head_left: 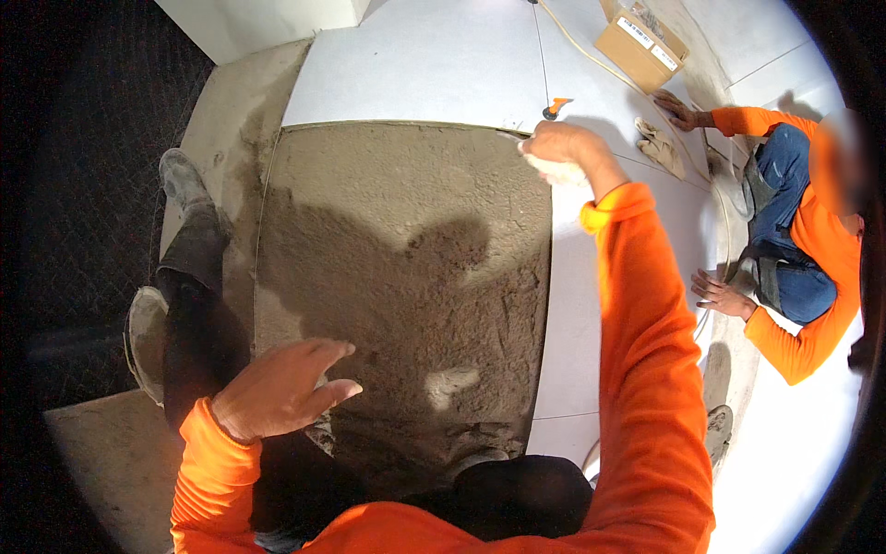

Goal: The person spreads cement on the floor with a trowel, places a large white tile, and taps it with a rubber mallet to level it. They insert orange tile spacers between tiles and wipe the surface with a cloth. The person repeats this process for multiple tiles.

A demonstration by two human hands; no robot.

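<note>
A bed of wet grey mortar [397,268] lies in front of me, bordered at the far side and on the right by pale floor tiles [406,65]. My right hand [565,148] is closed at the mortar's far right corner, on a whitish, cloth-like wad [557,170]. A thin dark tip shows by its fingers, over the tile edge; what it belongs to is hidden. My left hand [286,386] hovers above the near left part of the mortar, thumb and fingers apart, holding nothing that I can see. Just beyond my right hand sits a small orange-and-black tile tool [556,109].
At the right a person in an orange top [812,268] sits with both hands on the tiles. A beige work glove [659,148], a pale cable [591,54] and a cardboard box [641,48] lie at the far right. Dark netting [101,231] is at the left.
</note>
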